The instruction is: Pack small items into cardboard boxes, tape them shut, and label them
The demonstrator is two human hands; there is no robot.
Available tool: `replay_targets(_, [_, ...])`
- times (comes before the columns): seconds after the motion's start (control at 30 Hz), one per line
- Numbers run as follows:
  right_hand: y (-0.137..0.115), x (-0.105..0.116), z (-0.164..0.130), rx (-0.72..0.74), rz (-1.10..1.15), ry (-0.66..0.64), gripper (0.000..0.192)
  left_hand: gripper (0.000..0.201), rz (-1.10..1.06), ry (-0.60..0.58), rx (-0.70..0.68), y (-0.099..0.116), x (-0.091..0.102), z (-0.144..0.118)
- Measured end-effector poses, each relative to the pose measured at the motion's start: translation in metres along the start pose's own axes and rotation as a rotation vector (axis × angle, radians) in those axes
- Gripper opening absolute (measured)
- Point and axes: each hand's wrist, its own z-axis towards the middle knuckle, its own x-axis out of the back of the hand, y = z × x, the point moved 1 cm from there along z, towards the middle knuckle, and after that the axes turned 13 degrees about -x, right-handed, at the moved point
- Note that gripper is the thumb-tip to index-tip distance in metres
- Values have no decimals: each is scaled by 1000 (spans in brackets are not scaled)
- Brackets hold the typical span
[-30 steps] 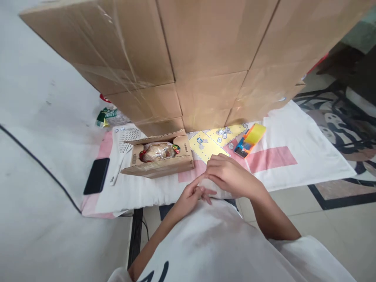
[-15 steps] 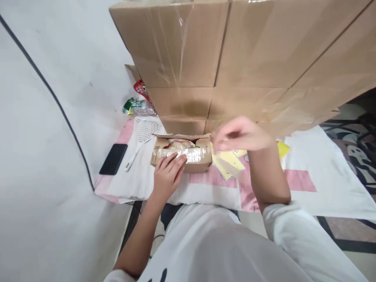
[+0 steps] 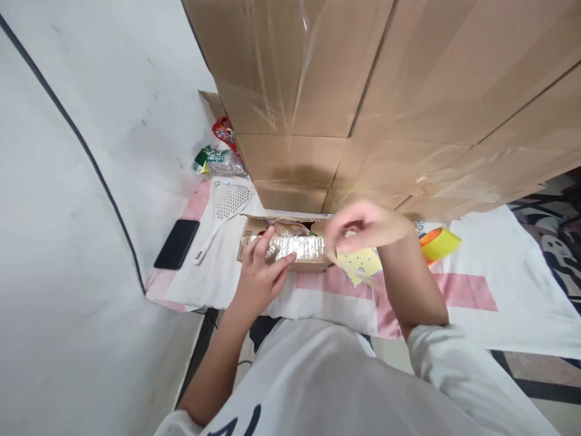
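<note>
left hand [image 3: 258, 275] rests flat on small cardboard box [image 3: 290, 248], fingers spread, not gripping | right hand [image 3: 363, 225] pinches a thin clear strip just beside box | box on the white cloth [image 3: 476, 266], against stacked cartons [image 3: 363, 91]

Person seen from above, wearing a loose white T-shirt [image 3: 327, 387] with short sleeves, the right sleeve [image 3: 449, 363] ending above the elbow. Dark printed lettering [image 3: 240, 424] crosses the chest (only partly in view). Forearms, left hand [image 3: 259, 280] and right hand [image 3: 363, 225] are bare.
</note>
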Motion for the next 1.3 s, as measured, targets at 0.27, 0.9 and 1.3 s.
replay_targets(0.27, [-9,11,-20,-17,0,-180,50,24,-27,-274,32,-10,14,36])
replay_targets(0.9, [24,4,27,-532,-605,421,26,52,1,-270,62,-10,3,24])
replay_targets(1.3, [6,-7,-1,-373,-62,394,34,57,-7,-248,94,-8,1,23])
